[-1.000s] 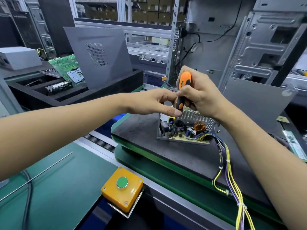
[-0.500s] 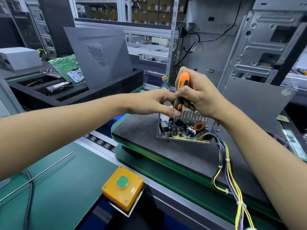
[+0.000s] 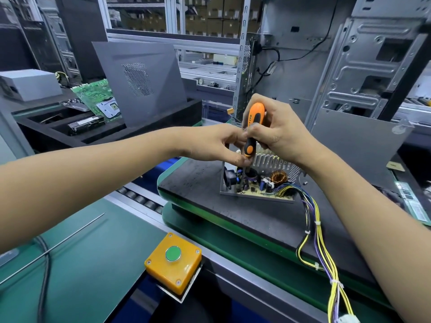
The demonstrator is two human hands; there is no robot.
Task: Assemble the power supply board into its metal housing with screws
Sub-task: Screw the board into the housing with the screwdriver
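Observation:
The power supply board (image 3: 258, 191), with a copper coil and capacitors, lies inside its open metal housing (image 3: 277, 163) on a dark pallet (image 3: 200, 180). My right hand (image 3: 277, 134) grips an orange and black screwdriver (image 3: 254, 127) held upright over the board's left part. Its shaft reaches down among the components. My left hand (image 3: 214, 143) pinches the screwdriver's lower end where the handle meets the shaft. A bundle of yellow, purple and black wires (image 3: 321, 241) runs from the board toward the lower right.
A yellow box with a green push button (image 3: 173, 258) sits at the near edge of the conveyor. Grey computer cases (image 3: 363, 66) stand behind the pallet. A grey side panel (image 3: 140, 82) and a green motherboard (image 3: 98, 99) lean in a black tray at the left.
The screwdriver handle has turned slightly in my right hand, and both hands have shifted a little lower. The board and housing have not moved.

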